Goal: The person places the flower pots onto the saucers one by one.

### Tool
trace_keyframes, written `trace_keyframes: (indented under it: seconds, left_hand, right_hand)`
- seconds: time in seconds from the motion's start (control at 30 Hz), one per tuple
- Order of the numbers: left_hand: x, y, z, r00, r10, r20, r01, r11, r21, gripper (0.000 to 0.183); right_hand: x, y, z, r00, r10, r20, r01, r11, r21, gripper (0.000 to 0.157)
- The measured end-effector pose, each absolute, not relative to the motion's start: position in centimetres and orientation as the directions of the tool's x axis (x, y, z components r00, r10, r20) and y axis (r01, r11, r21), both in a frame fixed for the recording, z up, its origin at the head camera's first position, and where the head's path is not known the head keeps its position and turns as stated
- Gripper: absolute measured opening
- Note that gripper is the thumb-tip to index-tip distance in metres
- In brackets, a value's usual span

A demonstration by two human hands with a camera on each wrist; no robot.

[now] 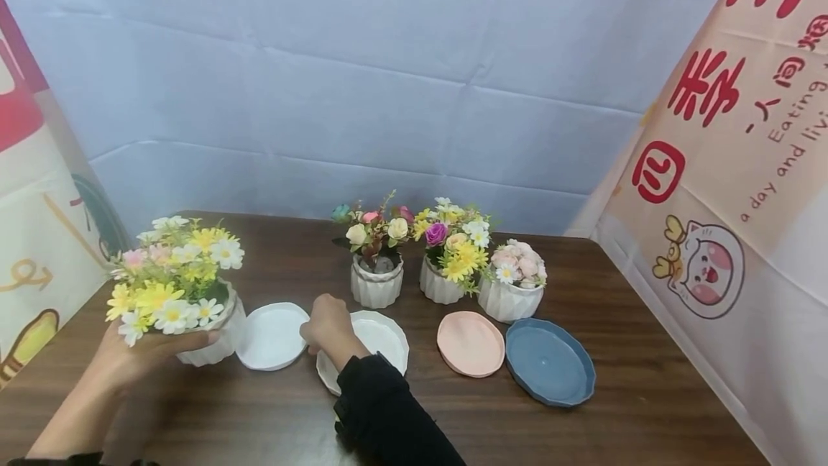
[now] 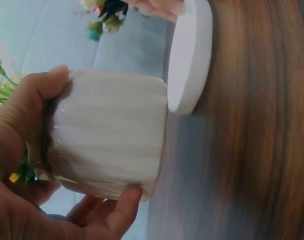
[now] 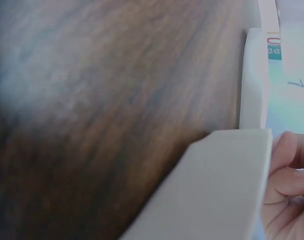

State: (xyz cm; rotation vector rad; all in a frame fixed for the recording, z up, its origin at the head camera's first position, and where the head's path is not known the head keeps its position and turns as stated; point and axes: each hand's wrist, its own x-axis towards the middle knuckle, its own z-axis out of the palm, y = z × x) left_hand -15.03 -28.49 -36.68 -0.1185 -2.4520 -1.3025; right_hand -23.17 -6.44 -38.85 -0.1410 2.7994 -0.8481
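1. Here's the left hand [image 1: 144, 352], wrapped round the white fluted flowerpot [image 1: 228, 333], thumb on one side, fingers on the other. That spread is worth keeping; the glossy wall looks as if it could slip.
2. Across to the right hand [image 1: 331, 331]: fingers curled in at the rim of the small white saucer [image 1: 268, 336]. Whether they pinch it, I can't tell; a light touch should steady it.
3. The pot leans at the left of the table [image 1: 550, 441], just beside that saucer. It seems lifted, though the gap beneath is hard to judge; levelling the base looks wise before any weight goes down.
4. And what a pot! Ribbed sides, wavy rim, topped by a full bunch of yellow and white daisies [image 1: 175, 300] with pale pink blooms, best kept clear of the fingers.
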Motion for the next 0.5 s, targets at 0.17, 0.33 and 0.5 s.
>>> trace_keyframes:
  seconds: [0.17,0.33,0.5]
  left_hand:
    - [-15.2,-27.4,-36.4,-0.952,-0.109,0.285,0.171,0.581,0.795,0.097]
    - [-15.6,-26.4,-36.7,-0.961,-0.094,0.259,0.164,0.558,0.813,0.100]
    - [-16.0,-25.2,-36.9,-0.960,-0.085,0.267,0.175,0.565,0.807,0.101]
  right_hand:
    - [-23.0,-6.5,-38.9,-0.972,-0.161,-0.169,-0.040,0.830,-0.556,0.013]
    - [-22.9,-6.5,-38.8,-0.972,-0.162,-0.168,-0.043,0.834,-0.550,0.009]
    - [-23.0,-6.5,-38.8,-0.974,-0.164,-0.155,-0.057,0.845,-0.532,0.007]
